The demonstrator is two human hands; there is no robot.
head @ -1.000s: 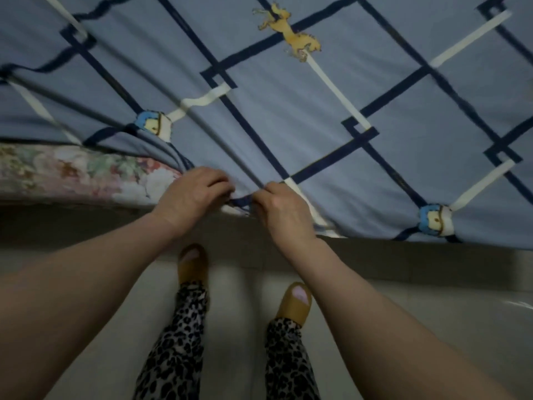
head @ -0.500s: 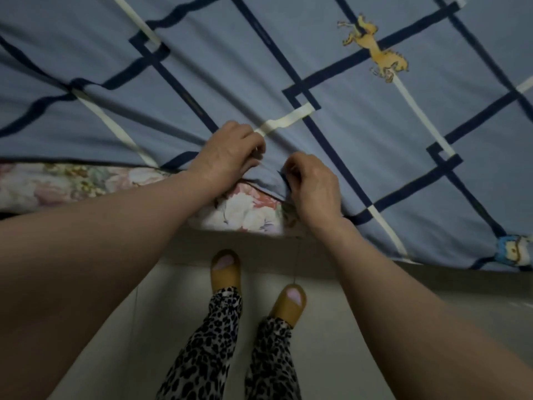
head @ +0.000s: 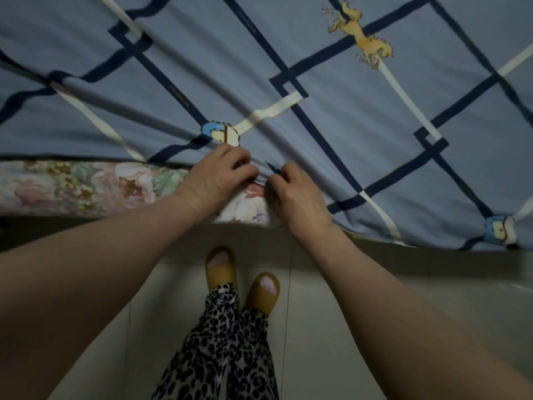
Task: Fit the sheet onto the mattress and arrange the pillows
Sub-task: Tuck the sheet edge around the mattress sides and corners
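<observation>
**Gripping the sheet edge at the near side of the bed**

Head view: the blue sheet [head: 360,134] is spread over the floral mattress [head: 86,186], whose near-left side is left uncovered. Its edge is pinched by the left hand [head: 215,180] and the right hand [head: 297,197], both closed on fabric, just beside each other. Yellow slippers [head: 220,267] are seen on the tiled floor [head: 317,298] below.

Home bedroom, sheeted mattress [head: 86,186], tiled floor [head: 331,327]
</observation>
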